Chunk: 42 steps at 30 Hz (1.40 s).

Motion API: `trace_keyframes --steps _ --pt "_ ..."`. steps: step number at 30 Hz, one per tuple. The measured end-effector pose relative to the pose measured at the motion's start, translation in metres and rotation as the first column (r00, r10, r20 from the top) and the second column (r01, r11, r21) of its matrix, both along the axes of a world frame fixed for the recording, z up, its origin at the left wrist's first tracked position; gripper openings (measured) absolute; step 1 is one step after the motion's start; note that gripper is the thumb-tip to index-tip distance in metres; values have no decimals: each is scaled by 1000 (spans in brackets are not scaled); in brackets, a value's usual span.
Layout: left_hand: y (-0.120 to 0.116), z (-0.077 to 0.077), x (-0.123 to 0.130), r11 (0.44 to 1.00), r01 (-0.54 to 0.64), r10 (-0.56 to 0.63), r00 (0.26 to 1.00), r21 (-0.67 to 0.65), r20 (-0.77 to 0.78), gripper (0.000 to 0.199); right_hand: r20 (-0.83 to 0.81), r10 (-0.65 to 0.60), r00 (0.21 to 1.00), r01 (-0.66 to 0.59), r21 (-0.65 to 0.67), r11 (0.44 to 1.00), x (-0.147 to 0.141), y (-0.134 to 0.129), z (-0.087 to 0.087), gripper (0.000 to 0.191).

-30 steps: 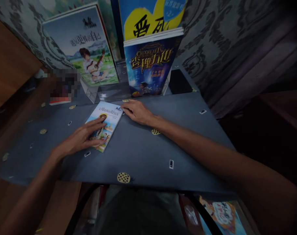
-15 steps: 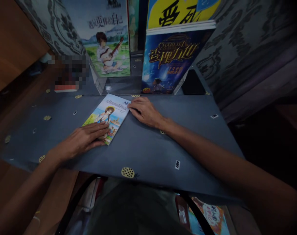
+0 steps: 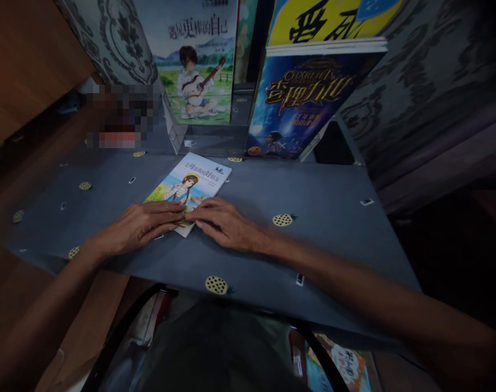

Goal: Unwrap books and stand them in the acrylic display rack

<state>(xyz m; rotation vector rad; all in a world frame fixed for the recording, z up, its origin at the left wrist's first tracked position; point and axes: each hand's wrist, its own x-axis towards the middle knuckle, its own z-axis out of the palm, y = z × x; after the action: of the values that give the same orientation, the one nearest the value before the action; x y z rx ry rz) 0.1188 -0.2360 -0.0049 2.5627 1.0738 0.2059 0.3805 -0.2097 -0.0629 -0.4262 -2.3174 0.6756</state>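
A paperback book (image 3: pixel 190 177) with a drawn child with braids on its cover lies closed and slanted on the cloth-covered table. My left hand (image 3: pixel 144 220) rests flat over the lower left part of the cover, fingers stretched out. From the right, my right hand (image 3: pixel 225 223) reaches over the lower right edge, its extended fingertips touching the cover close to my left fingertips. Both hands hide much of the lower cover, though its bottom corner shows between them.
Behind the book, a clear stand (image 3: pixel 176 136) holds an upright book with a guitar player (image 3: pixel 198 87). To its right stand a dark blue book (image 3: pixel 300 103) and a yellow one (image 3: pixel 313 22). A black flat object (image 3: pixel 334 144) sits at the back right. Patterned curtains (image 3: pixel 127 38) hang behind.
My right hand has moved from the book's upper right corner down along its edge toward my left hand. The left hand stays on the cover. The camera view has shifted slightly.
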Motion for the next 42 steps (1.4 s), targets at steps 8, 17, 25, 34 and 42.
trace_keyframes --steps 8,17,25,34,42 --pt "-1 -8 -1 999 -4 1 997 38 83 35 128 161 979 -177 128 976 -9 -20 2 30" --pt "45 -27 6 910 -403 401 915 96 34 58 22 94 995 -90 -146 985 -5 -22 11 32" --pt "74 -24 28 872 -476 478 878 108 9 51 427 -445 787 515 -59 855 3 16 9 57" --pt "103 -18 22 704 -599 709 565 -382 421 21 502 -484 717 569 -21 822 2 16 7 93" --pt "110 -27 18 450 -298 886 267 -842 379 19 502 -436 747 543 -82 836 5 17 10 98"
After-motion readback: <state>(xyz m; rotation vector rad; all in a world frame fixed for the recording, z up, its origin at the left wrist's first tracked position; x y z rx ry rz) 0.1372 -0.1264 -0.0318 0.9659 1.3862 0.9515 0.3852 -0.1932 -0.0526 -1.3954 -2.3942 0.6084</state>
